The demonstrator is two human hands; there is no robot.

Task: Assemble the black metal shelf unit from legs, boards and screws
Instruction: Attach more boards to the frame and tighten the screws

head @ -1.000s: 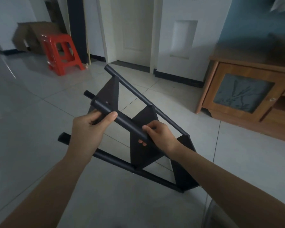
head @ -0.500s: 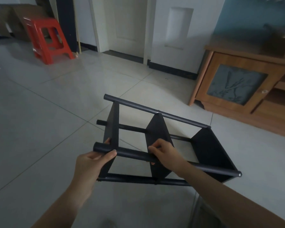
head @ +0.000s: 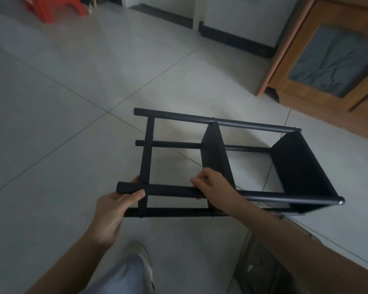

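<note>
Over a pale tiled floor (head: pixel 77 115), bounded by a wooden cabinet (head: pixel 327 60) at right and a red stool (head: pixel 55 7) far left, the black shelf unit (head: pixel 217 164) is held on its side. Since half a second ago it is seen lowered and more level, its near leg (head: pixel 174 190) gripped by the left hand (head: pixel 115 206) and right hand (head: pixel 212 187). A shoe (head: pixel 145 264) is noted below.

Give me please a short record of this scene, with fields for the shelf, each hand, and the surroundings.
shelf unit: black shelf unit on its side, four legs and three boards joined
left hand: left hand grips the near leg close to its left end
right hand: right hand grips the same leg beside the middle board
floor: pale tiled floor
surroundings: wooden cabinet at right, red stool far left
</note>
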